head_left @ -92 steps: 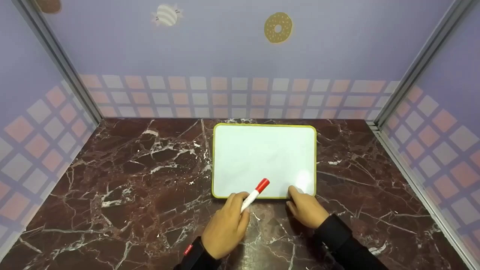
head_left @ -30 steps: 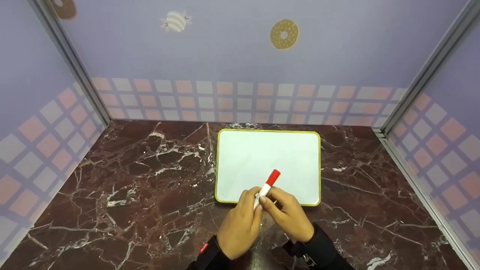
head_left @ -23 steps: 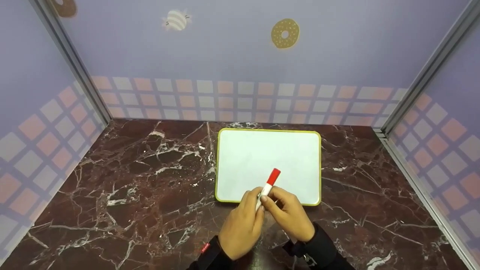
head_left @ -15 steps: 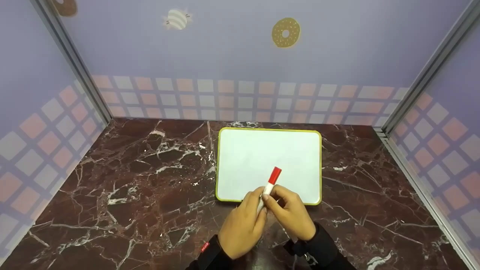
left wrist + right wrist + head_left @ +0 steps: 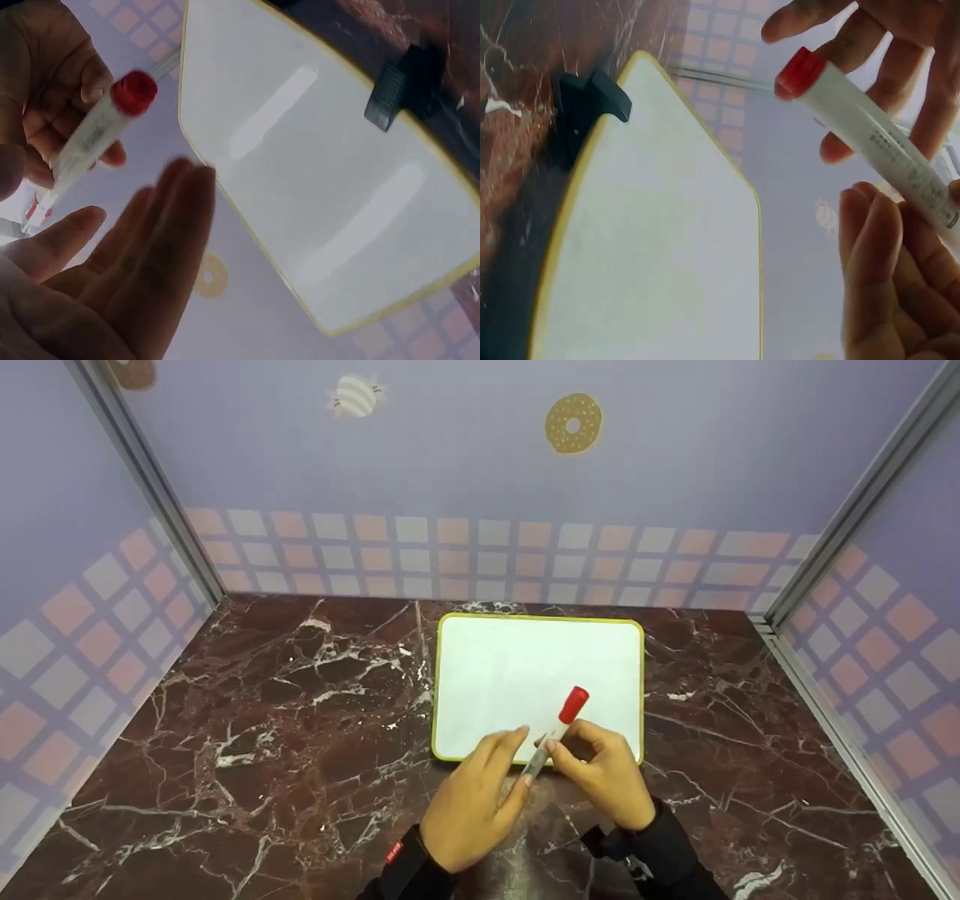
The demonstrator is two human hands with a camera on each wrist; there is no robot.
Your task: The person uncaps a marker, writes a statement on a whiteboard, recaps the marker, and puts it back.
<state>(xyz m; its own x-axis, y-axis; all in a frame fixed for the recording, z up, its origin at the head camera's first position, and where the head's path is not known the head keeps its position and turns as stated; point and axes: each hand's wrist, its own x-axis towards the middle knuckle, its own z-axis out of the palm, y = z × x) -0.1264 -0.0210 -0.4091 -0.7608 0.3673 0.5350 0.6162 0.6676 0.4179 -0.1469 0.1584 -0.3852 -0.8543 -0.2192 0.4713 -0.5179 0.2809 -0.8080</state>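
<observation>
Red-capped marker (image 5: 558, 730) pinched by your right hand (image 5: 611, 774); your left hand (image 5: 469, 802) loose, fingers extended, just beside marker's lower end; yellow-edged whiteboard (image 5: 510, 675) lies beyond your grip.

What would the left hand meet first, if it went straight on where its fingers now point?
Most likely the whiteboard, though the left hand might pass above it; the height is unclear.

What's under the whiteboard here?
Dark marbled tabletop shows around the whiteboard, and the left wrist view shows a black fitting at its edge; whatever lies directly beneath is covered.
</observation>
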